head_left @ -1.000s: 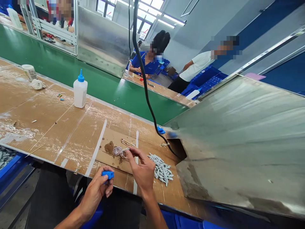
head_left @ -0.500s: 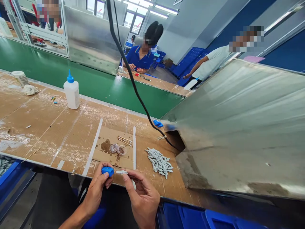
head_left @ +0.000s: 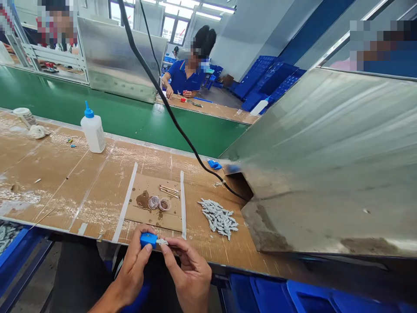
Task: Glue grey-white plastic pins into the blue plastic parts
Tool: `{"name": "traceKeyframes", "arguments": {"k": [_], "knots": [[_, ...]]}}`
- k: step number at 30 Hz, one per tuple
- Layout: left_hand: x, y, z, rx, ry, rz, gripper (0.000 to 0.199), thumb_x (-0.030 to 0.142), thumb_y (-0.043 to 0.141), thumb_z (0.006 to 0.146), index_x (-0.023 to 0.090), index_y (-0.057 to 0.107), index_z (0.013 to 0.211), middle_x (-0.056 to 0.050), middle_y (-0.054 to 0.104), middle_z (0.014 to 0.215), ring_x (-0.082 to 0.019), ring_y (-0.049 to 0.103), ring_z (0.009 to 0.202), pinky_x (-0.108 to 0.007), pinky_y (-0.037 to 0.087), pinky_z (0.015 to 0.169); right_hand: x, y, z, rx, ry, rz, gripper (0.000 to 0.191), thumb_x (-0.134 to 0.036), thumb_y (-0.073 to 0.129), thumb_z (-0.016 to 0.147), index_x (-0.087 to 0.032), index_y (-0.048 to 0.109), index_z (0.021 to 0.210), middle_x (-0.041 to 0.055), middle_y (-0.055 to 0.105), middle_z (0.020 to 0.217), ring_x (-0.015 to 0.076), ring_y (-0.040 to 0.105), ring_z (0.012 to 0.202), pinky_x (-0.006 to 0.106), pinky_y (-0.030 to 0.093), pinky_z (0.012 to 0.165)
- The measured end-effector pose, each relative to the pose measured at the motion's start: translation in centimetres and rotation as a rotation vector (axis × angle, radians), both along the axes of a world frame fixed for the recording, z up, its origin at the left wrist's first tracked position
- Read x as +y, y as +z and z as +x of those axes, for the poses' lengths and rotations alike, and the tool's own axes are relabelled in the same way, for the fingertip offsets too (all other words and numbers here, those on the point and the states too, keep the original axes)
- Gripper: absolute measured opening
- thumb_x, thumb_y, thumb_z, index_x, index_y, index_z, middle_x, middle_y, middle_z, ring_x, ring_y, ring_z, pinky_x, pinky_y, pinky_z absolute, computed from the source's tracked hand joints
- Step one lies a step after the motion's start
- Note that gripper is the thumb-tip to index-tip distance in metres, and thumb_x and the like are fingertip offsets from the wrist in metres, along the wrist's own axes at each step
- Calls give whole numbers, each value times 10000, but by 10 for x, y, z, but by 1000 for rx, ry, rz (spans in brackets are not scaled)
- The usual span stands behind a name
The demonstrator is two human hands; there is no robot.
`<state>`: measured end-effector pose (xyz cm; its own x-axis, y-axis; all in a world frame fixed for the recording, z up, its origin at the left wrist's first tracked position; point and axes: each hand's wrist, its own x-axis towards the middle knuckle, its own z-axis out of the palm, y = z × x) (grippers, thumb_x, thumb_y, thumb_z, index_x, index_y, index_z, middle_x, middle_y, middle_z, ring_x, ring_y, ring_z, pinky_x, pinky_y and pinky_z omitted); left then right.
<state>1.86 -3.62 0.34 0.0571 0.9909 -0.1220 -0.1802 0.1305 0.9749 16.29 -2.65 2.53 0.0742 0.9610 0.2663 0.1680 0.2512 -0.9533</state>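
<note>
Between the thumb and fingers of my left hand (head_left: 134, 263) is a small blue block-shaped piece (head_left: 148, 240). My right hand (head_left: 190, 271) pinches a small light-grey plastic part (head_left: 162, 241), whose left end meets the right end of the blue piece; whether it goes inside I cannot tell. Both hands are just in front of the table's near edge. Beyond them, on a stained cardboard sheet (head_left: 156, 219), lie two small round clear dishes (head_left: 164, 204) and several cotton swabs (head_left: 169, 191). A heap of similar grey parts (head_left: 219, 217) lies to the right.
A white bottle with a blue cap (head_left: 93, 132) stands at the left back. A black cable (head_left: 182, 130) hangs across the view to the table. A large metal panel (head_left: 325, 165) walls off the right side. Across the green belt (head_left: 124, 113) a person in blue (head_left: 185, 78) works.
My right hand has moved left, bringing the grey part from a small gap up to the blue piece. The person in the white shirt has mostly passed behind the metal panel.
</note>
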Motion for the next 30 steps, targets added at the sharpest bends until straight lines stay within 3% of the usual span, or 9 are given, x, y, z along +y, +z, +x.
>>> {"name": "traceKeyframes", "arguments": {"k": [4, 6, 10, 16, 22, 26, 30], "knots": [[-4, 0, -14, 299, -13, 206, 273, 324, 427, 993, 276, 473, 1258, -62, 536, 1220, -238, 514, 1130, -368, 382, 990, -1, 10, 7, -104, 163, 41, 158, -142, 693, 877, -247, 734, 988, -11, 744, 886, 133, 711, 794, 212, 585, 746], [-5, 3, -21, 410, -46, 287, 318, 266, 429, 991, 286, 446, 1308, -66, 533, 1245, -234, 509, 1160, -364, 372, 1011, -1, 17, 9, -142, 227, 113, 181, -103, 677, 887, -240, 726, 994, -8, 740, 901, 130, 699, 818, 223, 573, 766], [-5, 8, -28, 447, -144, 481, 256, 214, 395, 993, 275, 459, 1232, -40, 527, 1039, -194, 520, 947, -309, 436, 866, -5, 24, 9, -129, 264, 161, 196, -73, 664, 895, -225, 698, 1014, 5, 723, 902, 128, 682, 818, 231, 562, 738], [-7, 9, -24, 362, -114, 680, 223, 271, 367, 1010, 243, 444, 1217, -32, 466, 963, -178, 464, 874, -286, 433, 789, -17, 21, 4, -87, 276, 222, 233, -36, 652, 886, -205, 660, 1047, 22, 688, 862, 136, 638, 791, 254, 545, 707], [-7, 11, -24, 307, -167, 721, 238, 254, 367, 999, 220, 430, 1225, -31, 416, 932, -188, 425, 844, -313, 410, 738, -20, 23, 7, -34, 310, 215, 264, -4, 639, 876, -201, 647, 1053, 46, 691, 909, 150, 635, 823, 270, 546, 725], [-10, 4, -27, 297, -207, 697, 265, 237, 392, 985, 232, 436, 1247, -35, 423, 941, -193, 434, 844, -322, 409, 745, -22, 21, 8, -6, 326, 195, 218, -30, 634, 889, -200, 645, 1023, 40, 679, 873, 147, 630, 794, 265, 545, 704], [-15, 0, -23, 255, -167, 534, 230, 282, 430, 986, 277, 513, 1200, -36, 495, 969, -192, 479, 863, -318, 427, 779, -19, 16, 5, -99, 265, 311, 292, -5, 618, 890, -194, 632, 1112, 48, 698, 899, 152, 637, 820, 272, 555, 739]]}}
